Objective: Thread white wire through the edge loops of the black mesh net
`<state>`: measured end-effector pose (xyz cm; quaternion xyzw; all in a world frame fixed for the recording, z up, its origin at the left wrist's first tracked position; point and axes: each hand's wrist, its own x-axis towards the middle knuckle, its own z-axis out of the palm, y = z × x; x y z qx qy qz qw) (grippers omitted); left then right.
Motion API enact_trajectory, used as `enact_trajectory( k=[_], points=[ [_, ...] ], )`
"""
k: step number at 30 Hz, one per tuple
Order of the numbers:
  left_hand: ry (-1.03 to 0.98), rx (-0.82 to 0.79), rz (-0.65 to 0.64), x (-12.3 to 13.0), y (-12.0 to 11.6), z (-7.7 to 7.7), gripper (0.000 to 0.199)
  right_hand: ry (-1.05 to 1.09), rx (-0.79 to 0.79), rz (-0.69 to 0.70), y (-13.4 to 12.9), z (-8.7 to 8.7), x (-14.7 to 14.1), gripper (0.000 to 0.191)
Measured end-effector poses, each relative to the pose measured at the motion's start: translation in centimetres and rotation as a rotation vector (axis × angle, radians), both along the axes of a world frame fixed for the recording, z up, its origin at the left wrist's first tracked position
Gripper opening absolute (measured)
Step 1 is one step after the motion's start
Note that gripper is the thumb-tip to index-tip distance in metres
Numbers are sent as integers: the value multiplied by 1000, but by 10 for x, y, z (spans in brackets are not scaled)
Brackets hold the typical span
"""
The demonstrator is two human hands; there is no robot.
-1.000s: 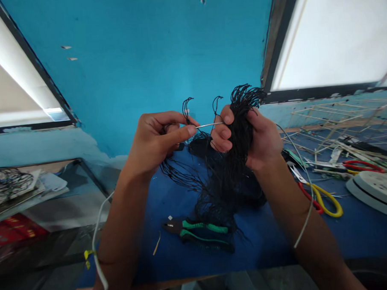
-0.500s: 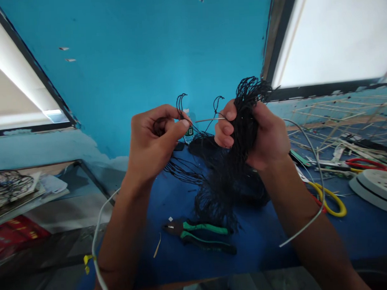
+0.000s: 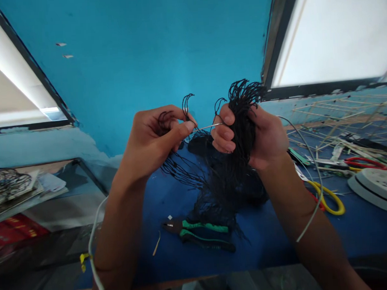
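My left hand (image 3: 163, 137) is closed, thumb and index finger pinching black knotted cords (image 3: 186, 107) whose looped ends stick up above the fingertips. My right hand (image 3: 249, 132) wraps round a thick bundle of black cord (image 3: 242, 117), its loops fanning out on top. A thin metal wire (image 3: 210, 126) runs from the right fingers to the left fingertips. A longer pale wire (image 3: 313, 157) curves out behind the right hand, down across the forearm. Black netting (image 3: 211, 191) hangs below both hands onto the blue table.
Green-and-black pliers (image 3: 200, 234) lie on the blue table (image 3: 259, 253) near its front edge. To the right are yellow-handled scissors (image 3: 335, 203), a grey round spool (image 3: 378, 190), red-handled tools (image 3: 367, 163) and thin sticks. A shelf with papers (image 3: 50, 183) stands left.
The wire's tip has met my left fingertips, where a gap showed before. My left hand has moved slightly right, and my right hand slightly left with the bundle.
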<state>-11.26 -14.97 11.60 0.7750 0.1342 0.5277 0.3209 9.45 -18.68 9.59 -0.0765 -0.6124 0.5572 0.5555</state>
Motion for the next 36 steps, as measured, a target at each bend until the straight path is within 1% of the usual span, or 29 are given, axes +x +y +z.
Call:
enact_trajectory(
  k=[2,5,7,11,14,20,24,26,28,31,34,36],
  points=[
    [49,6,47,-3,-2,2,12,-41,-29,-27,-2,1,1,49],
    [118,51,175,-6,-7,5,20,-104,-94,-114,-7,4,2,47],
    [163,78,200,-7,-9,5,22,-141,-112,-146,-9,5,3,44],
    [202,109,161,-7,-7,4,19,-184,-111,-116,-9,4,1,38],
    [206,107,124,-7,-3,1,17,-209,-168,-80,-7,1,-1,34],
    [196,82,67,-6,2,0,17,-216,-233,-38,2,-3,1,39],
    [173,12,20,-7,1,3,20,-169,-252,-47,4,-1,0,40],
    [171,-49,-30,-11,2,4,25,-154,-259,-54,3,0,0,40],
    [158,-94,-111,-17,4,5,30,-138,-258,-62,2,1,-1,40],
    [128,-98,-202,-24,10,6,32,-122,-255,-51,2,0,-1,41],
    [119,-72,-181,-23,13,5,35,-118,-260,-19,2,-1,-3,45],
    [110,-55,-146,-19,12,4,35,-138,-257,39,3,-3,-4,49]
  ],
)
